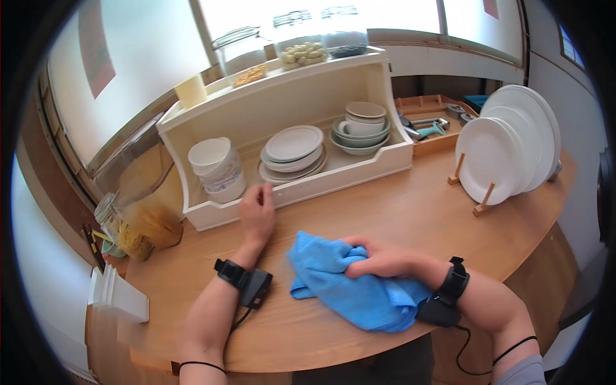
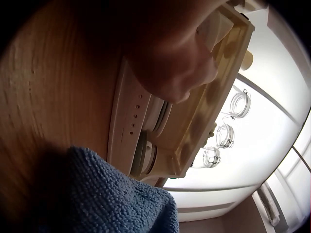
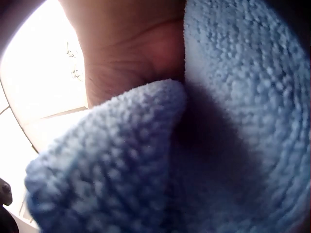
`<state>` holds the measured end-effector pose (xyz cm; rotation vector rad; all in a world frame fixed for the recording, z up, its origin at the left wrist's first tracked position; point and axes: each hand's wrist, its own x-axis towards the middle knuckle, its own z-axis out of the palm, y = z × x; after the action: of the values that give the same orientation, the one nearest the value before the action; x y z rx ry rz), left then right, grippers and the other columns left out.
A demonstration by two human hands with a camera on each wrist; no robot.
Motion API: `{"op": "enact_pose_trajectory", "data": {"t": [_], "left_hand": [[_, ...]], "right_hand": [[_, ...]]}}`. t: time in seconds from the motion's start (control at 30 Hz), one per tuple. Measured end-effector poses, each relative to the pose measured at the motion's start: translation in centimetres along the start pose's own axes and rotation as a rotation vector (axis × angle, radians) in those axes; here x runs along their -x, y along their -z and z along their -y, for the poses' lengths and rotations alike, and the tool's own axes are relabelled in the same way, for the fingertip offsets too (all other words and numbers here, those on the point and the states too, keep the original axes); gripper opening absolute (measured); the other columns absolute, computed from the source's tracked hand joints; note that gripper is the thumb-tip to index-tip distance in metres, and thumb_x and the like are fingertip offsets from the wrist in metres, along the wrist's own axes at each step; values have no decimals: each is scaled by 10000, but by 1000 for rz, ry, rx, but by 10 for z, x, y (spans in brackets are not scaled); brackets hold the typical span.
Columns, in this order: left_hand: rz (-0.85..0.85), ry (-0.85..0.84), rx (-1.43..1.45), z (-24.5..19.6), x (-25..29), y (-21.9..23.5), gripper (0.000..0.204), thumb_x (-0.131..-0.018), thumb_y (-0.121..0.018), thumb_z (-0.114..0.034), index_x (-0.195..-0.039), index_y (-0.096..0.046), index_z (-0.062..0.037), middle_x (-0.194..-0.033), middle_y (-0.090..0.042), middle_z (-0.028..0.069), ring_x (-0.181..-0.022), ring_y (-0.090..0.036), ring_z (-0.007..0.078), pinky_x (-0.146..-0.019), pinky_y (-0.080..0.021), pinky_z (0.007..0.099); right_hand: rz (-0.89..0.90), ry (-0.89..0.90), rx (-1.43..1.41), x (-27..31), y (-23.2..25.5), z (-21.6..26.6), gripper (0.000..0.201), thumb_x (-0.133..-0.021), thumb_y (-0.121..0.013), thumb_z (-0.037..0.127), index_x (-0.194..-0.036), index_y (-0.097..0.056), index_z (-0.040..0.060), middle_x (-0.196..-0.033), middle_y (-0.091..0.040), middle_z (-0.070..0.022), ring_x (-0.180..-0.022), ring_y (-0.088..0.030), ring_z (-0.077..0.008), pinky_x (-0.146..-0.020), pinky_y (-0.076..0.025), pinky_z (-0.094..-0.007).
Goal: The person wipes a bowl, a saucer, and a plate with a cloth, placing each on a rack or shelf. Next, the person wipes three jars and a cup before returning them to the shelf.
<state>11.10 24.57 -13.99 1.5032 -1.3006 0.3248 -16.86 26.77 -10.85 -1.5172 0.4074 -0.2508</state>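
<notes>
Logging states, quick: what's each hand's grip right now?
Left hand: closed, fingers curled, nothing visible in it.
Right hand: closed, holding a bunched, sky-blue, nubby fabric cloth.

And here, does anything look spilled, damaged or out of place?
Nothing stands out. The blue cloth is bunched on the table, but the right hand holds it, so that looks ordinary. The white plates stand in their rack, the white bowls sit stacked in the shelf, and I see no spill or breakage.
</notes>
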Motion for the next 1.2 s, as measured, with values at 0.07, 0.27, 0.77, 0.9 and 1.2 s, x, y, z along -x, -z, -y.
{"op": "enact_pose_trajectory", "data": {"t": [0.07, 0.27, 0.77, 0.9, 1.2], "left_hand": [[98, 5, 70, -1, 0, 0, 328, -909, -555, -252, -732, -591, 20, -610, -561, 180, -543, -544, 304, -515, -401, 393], [414, 5, 61, 9, 1, -5, 356, -880, -557, -260, -666, -578, 24, -609, -541, 223, -549, -526, 377, -528, -397, 433], [497, 44, 85, 8, 1, -6, 394, -919, -514, -269, -688, -530, 51, -593, -483, 223, -505, -421, 270, -532, -368, 401], [541, 54, 108, 16, 2, -9, 450, -946, -498, -295, -670, -483, 60, -523, -437, 137, -529, -329, 164, -507, -328, 365], [421, 332, 393, 11, 4, 14, 342, -970, -469, -284, -706, -523, -74, -577, -390, -72, -517, -333, 42, -463, -259, 223]], "right_hand": [[-11, 9, 15, -1, -1, 1, 533, -762, -688, 200, -1241, -528, 29, -1141, -597, -75, -1036, -543, -148, -918, -429, -287], [-92, 71, 225, -6, -3, -1, 609, -740, -785, 266, -1236, -523, 29, -1139, -594, -63, -1039, -542, -142, -927, -423, -288], [-167, 169, 107, -21, 17, -11, 466, -777, -708, 164, -1189, -553, 9, -1072, -627, -69, -956, -576, -129, -873, -460, -283], [-98, 189, 126, -16, 17, -11, 420, -771, -683, 167, -1145, -577, 7, -1018, -648, -75, -927, -585, -133, -852, -463, -277], [-127, 327, 208, -17, 20, -21, 415, -722, -668, 215, -1063, -601, -12, -919, -668, -124, -857, -614, -176, -793, -481, -301]]}}
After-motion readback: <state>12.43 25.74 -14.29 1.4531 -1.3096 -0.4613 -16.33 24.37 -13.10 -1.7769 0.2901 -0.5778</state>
